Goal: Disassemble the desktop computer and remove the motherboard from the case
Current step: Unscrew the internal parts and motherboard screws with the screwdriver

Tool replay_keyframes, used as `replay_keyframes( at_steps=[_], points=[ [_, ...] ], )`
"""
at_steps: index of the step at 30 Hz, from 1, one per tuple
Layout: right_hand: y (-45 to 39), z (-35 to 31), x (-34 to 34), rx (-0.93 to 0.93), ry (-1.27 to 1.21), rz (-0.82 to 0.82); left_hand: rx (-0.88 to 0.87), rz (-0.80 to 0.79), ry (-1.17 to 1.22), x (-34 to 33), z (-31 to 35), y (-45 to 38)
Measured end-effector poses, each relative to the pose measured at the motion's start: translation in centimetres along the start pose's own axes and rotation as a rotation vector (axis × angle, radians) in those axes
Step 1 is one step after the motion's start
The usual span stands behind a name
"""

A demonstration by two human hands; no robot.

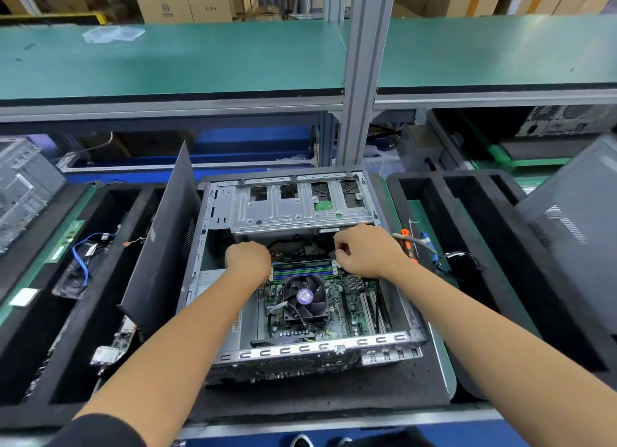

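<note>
- The open grey metal computer case (pixel 300 349) lies between two black foam trays (pixel 100 313), one on each side.
- The green motherboard (pixel 334 313) sits in it, the black round cooler fan (pixel 304 295) nearer than the fingers (pixel 340 254).
- The silver perforated drive cage (pixel 293 209) is beyond the fingers.
- The dark flat side panel (pixel 160 246) leans left of them.
- The orange-handled screwdriver (pixel 409 243) is just right of them.

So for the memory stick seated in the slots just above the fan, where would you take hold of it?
Probably by its two short ends, from straight above. The memory stick stands on edge in long slots, its top edge exposed, beside the fan. The left hand and right hand are already at either end; lifting straight up suits it.
</note>
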State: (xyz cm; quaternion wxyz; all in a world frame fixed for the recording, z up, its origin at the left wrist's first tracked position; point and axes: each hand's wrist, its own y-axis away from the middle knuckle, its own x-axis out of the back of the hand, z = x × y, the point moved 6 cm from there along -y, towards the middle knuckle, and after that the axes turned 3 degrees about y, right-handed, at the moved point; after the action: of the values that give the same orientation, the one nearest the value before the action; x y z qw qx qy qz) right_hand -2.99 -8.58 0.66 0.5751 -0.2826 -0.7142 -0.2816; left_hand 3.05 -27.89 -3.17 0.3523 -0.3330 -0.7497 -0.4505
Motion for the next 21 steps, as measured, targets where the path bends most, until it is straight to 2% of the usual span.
replay_keyframes(
  at_steps=[4, 9, 13, 17, 21],
  points=[
    [0.0, 0.0, 0.1, 0.009, -0.003, 0.002, 0.018, -0.116, -0.063, 0.0, 0.0, 0.4],
    [-0.1, 0.2, 0.0, 0.01, -0.025, 0.015, -0.088, -0.105, 0.086, 0.4, 0.3, 0.0],
    [-0.3, 0.4, 0.0, -0.001, -0.052, 0.037, -0.161, -0.228, 0.119, 0.7, 0.2, -0.3],
    [-0.5, 0.7, -0.2, -0.015, -0.092, 0.045, -0.126, -0.076, 0.007, 1.5, -0.3, -0.1],
    [-0.6, 0.7, -0.1, -0.018, -0.072, 0.041, -0.152, -0.088, -0.064, 1.4, 0.2, -0.3]
  ],
)
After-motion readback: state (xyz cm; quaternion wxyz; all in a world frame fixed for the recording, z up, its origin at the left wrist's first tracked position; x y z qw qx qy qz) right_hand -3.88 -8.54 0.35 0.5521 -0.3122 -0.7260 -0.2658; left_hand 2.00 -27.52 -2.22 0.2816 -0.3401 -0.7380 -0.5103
